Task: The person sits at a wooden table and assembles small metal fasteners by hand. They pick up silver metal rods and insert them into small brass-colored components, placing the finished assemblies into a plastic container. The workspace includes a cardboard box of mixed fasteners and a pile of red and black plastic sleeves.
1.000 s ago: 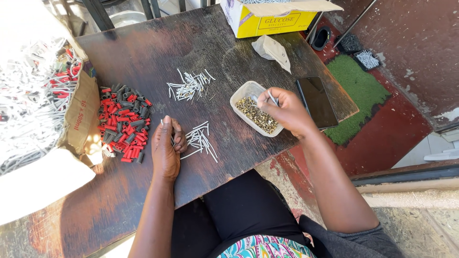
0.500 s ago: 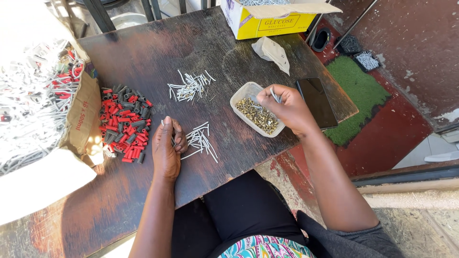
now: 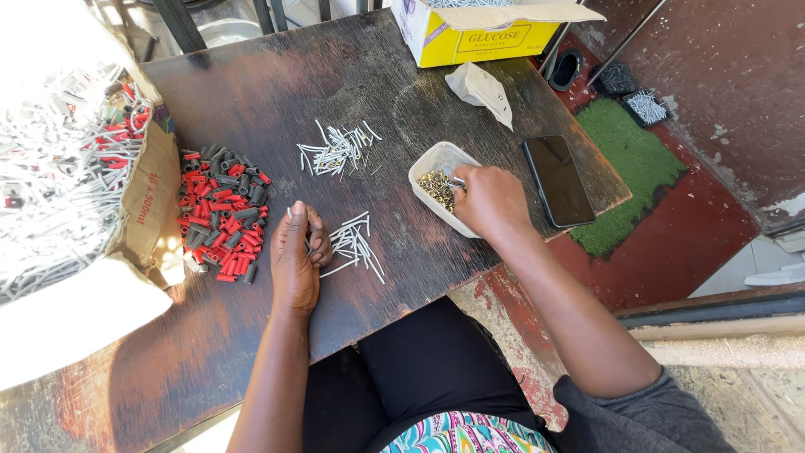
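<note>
My left hand (image 3: pixel 295 260) rests on the dark wooden table (image 3: pixel 352 75), fingers pinched on a thin white pin, beside a small pile of white pins (image 3: pixel 356 246). My right hand (image 3: pixel 489 200) reaches into a white plastic tub (image 3: pixel 432 161) of small brass-coloured metal pieces (image 3: pixel 434 185), fingertips down among them. A second pile of white pins (image 3: pixel 335 151) lies farther up the table. A heap of red and black plastic caps (image 3: pixel 220 211) sits to the left of my left hand.
A black phone (image 3: pixel 558 180) lies by the table's right edge. A yellow cardboard box (image 3: pixel 486 33) stands at the far side, a crumpled bag (image 3: pixel 482 88) below it. An open carton of white parts (image 3: pixel 59 168) fills the left. Green mat (image 3: pixel 629 168) on the floor.
My right hand has moved a little to the left, deeper over the tub. My left hand stays in place with the pin.
</note>
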